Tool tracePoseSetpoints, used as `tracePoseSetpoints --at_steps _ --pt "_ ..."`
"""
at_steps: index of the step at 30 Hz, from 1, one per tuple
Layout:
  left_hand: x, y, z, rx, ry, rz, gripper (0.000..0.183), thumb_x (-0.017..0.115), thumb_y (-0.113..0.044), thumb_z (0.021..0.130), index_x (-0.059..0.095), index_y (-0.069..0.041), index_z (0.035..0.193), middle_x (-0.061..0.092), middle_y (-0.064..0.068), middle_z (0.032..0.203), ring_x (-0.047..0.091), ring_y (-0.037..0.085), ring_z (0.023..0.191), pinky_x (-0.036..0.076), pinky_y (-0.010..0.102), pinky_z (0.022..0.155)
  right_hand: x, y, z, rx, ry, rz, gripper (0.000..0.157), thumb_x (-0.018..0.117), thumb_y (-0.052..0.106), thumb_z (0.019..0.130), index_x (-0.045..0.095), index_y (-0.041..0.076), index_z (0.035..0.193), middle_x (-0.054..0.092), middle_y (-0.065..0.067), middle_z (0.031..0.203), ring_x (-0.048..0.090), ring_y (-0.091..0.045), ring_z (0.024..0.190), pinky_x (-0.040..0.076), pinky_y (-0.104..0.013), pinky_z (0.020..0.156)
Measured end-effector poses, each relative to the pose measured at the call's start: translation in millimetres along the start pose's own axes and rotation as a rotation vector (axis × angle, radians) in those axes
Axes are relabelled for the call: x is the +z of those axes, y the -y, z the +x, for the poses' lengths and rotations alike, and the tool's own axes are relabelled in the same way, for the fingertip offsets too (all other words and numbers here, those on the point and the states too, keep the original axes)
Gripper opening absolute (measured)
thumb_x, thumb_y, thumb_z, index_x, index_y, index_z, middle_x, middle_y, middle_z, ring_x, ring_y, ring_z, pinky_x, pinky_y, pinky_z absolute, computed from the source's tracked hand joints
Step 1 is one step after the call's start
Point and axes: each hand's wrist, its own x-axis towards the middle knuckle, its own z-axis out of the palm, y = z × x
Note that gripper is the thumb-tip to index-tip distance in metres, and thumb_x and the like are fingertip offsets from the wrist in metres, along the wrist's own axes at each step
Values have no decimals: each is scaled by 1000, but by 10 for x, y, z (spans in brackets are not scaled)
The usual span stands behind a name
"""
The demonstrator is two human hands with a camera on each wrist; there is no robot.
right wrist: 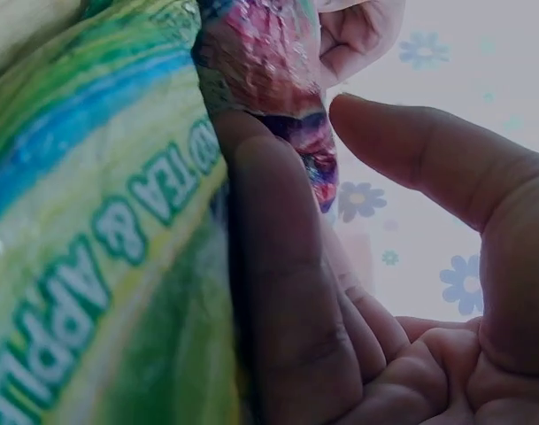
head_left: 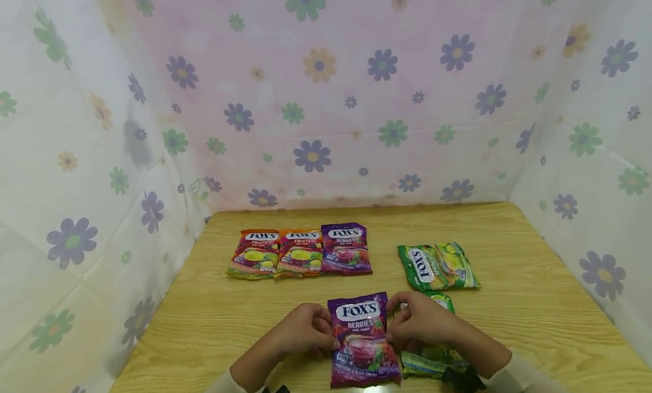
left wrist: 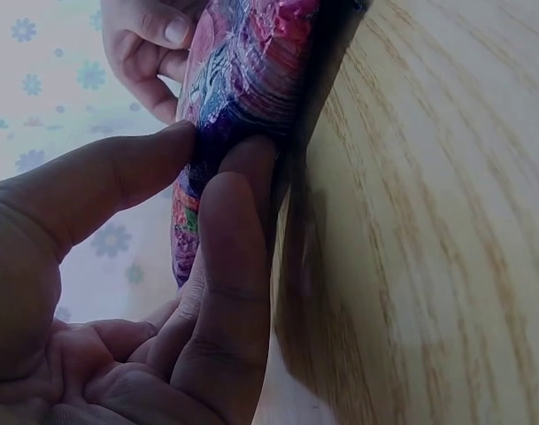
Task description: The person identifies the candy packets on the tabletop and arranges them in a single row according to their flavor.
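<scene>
A purple bag of Fox's Berries oval candy [head_left: 360, 339] lies upright-facing near the table's front, between both hands. Its left edge is pinched by my left hand [head_left: 305, 333], thumb on the near face and fingers behind, as the left wrist view shows at the bag's side [left wrist: 251, 62]. On the opposite edge, my right hand [head_left: 420, 322] has its thumb and fingers about the bag's side [right wrist: 269, 62]. A green candy bag [right wrist: 119, 266], lettered "tea & apple", sits right beside the right fingers, and in the head view that hand partly hides green packaging [head_left: 425, 366].
Farther back on the wooden table [head_left: 214, 336] stand two Fox's Fruits bags, a left one [head_left: 253, 256] and a right one [head_left: 299, 256], beside another purple Berries bag [head_left: 346, 250]. A green Fox's bag [head_left: 438, 267] lies sideways at right. Flowered cloth [head_left: 351, 115] encloses the table.
</scene>
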Motion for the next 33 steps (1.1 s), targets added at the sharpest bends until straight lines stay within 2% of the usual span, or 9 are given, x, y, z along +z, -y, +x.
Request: tracePoseSetpoints --at_steps 6,13,23,33 --pt "1 -4 -3 6 -8 -3 40 85 -9 84 63 0 116 71 12 96 73 20 78 64 34 64 29 15 10 -21 -33 -19 49 76 9 88 51 -5 127 78 -14 90 75 -27 78 64 -40 64" --pt "3 -8 2 14 -30 -22 44 85 -8 83 61 1 120 70 13 99 73 22 79 64 34 65 43 30 9 -49 -53 -15 52 75 7 86 49 -6 129 77 -14 92 74 -28 76 64 -41 65" --pt "-6 -11 31 81 -77 -15 46 87 -10 81 62 1 118 70 12 97 70 22 76 63 34 61 15 63 39 -67 -87 16 54 79 10 87 49 -3 130 77 -14 92 74 -27 76 63 -39 66" --pt "-48 -81 23 100 -87 1 48 87 -13 83 62 1 121 69 12 100 70 23 77 63 33 62 -28 123 25 -94 -96 26 55 79 10 88 49 -3 131 78 -16 93 76 -31 80 64 -44 69"
